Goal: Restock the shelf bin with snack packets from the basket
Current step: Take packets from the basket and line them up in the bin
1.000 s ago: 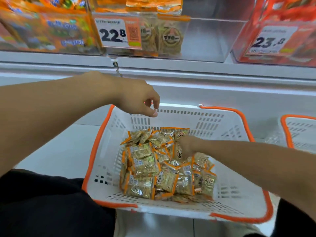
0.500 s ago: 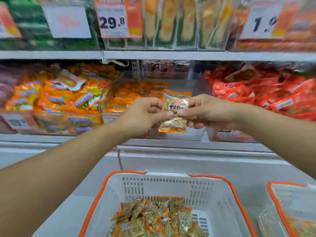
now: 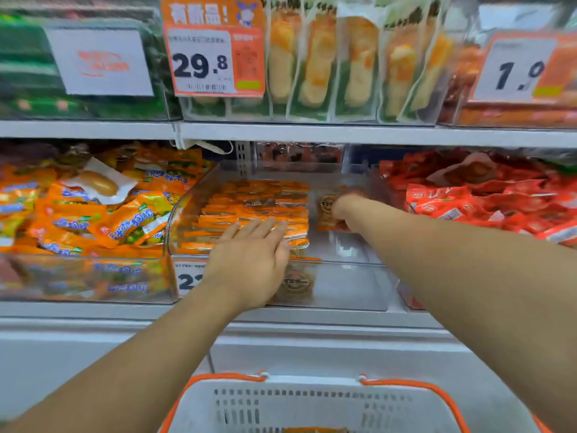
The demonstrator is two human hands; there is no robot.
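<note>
Reaching into the clear plastic shelf bin (image 3: 199,214), the right hand (image 3: 345,210) is seen with its fingers curled round a small orange-and-clear snack packet (image 3: 326,210) bearing a round brown emblem; the grip is clenched on that packet, which is held upright inside the bin, above the bare clear floor of its right part. Just to the left of the grip, rows of orange-edged snack packets (image 3: 253,204) are stacked, filling the left and middle of the bin. The left hand (image 3: 253,264) is laid flat, fingers straight and together, over the front of those rows at the bin's front wall; nothing is grasped by it, and its grip is released. Whether the fingertips press on the packets cannot be told. Below that hand, a white price label (image 3: 187,281) is partly covered, and another emblem packet (image 3: 295,284) is seen through the clear front wall. Well below both hands, the white plastic basket with orange rim (image 3: 312,398) is visible at the bottom edge, with an orange sliver of its contents just showing. Left of the bin, loose orange and green packets (image 3: 93,214) are heaped; right of the grip, red packets (image 3: 468,195) are piled. Above, an orange price tag reading 29.8 (image 3: 214,60) is hung on the upper shelf (image 3: 312,132).
</note>
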